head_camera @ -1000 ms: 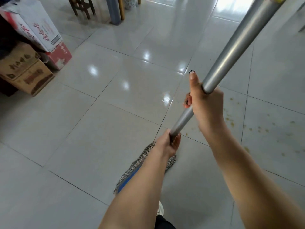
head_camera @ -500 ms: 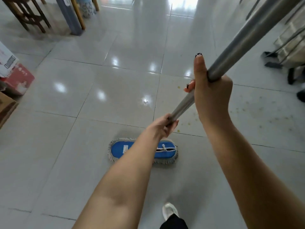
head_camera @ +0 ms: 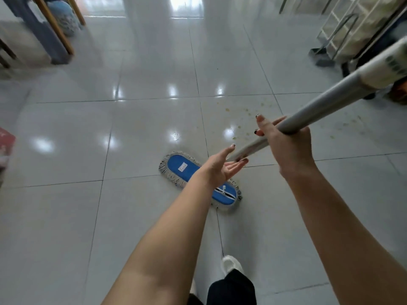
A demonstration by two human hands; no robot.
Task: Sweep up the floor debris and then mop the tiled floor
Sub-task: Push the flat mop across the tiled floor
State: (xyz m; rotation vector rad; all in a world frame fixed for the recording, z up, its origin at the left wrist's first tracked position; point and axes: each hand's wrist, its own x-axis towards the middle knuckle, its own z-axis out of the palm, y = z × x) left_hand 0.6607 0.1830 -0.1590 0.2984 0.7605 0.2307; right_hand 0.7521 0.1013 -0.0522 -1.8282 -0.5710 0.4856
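At the far left edge a red box [head_camera: 6, 143] sits on the tiled floor [head_camera: 66, 216], and above it the wooden legs [head_camera: 55, 38] of some furniture stand well clear of the work. The mop head [head_camera: 179, 167], blue with a grey fringe, lies flat on the tiles near the middle, slanted so that its right end points back towards the white shoe [head_camera: 231, 264]. Just over it the left hand [head_camera: 222, 168] is spread, fingers straight and thumb lifted, cupped beside the lower handle but not closed on it; whether the fingers touch the tube I cannot tell. A scatter of yellowish specks [head_camera: 244, 115] marks the tile just past the mop head, with fainter ones further right. The right hand [head_camera: 290, 148] wraps firmly round the mop handle [head_camera: 319, 108] higher up, so it alone carries the tool. At the top right a wire rack [head_camera: 352, 29] stands well off.

The step looks like mopping the spotted tile. To do it well, I judge that the left hand should close on the handle low down to add downward pressure. The head should be turned square to the stroke and pushed through the specks in overlapping passes, held flat. One-handed, the head may skate over dried spots
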